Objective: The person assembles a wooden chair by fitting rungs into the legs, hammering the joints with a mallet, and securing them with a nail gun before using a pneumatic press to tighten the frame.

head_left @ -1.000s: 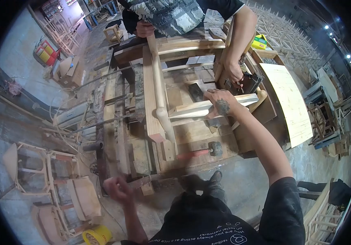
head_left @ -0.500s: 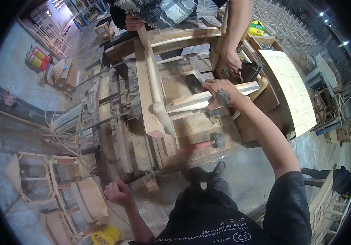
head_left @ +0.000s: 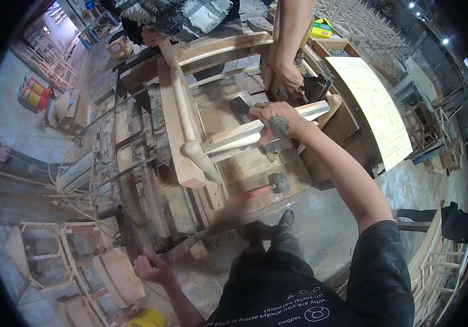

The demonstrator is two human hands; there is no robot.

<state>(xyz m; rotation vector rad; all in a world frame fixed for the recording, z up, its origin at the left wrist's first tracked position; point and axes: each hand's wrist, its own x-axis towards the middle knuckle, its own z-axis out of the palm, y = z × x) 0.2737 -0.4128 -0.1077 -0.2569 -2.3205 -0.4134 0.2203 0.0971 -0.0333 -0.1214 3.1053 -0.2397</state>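
My right hand [head_left: 275,122] is wrapped over a pale wooden rail [head_left: 234,136] of a chair-like frame lying on the workbench. My left hand [head_left: 152,267] is closed low on the left, beside a dark metal clamp bar [head_left: 179,248]; what its fingers hold, if anything, is hidden. A rounded post [head_left: 183,103] lies along a square wooden beam [head_left: 168,125] at the frame's left side. A dark block [head_left: 240,109] rests left of my right hand. Below it lies a mallet [head_left: 279,183] with a red handle.
Across the bench, a co-worker's one hand [head_left: 153,37] holds the post and the other hand [head_left: 290,78] is near a metal clamp. A curved plywood sheet [head_left: 373,109] lies at the right. Chair frames [head_left: 43,253] and a yellow bucket [head_left: 148,318] stand on the floor at the left.
The whole scene has shifted left and slightly up at the top as the camera moved. My right hand stays on the rail, and my left hand remains closed near the clamp bar.
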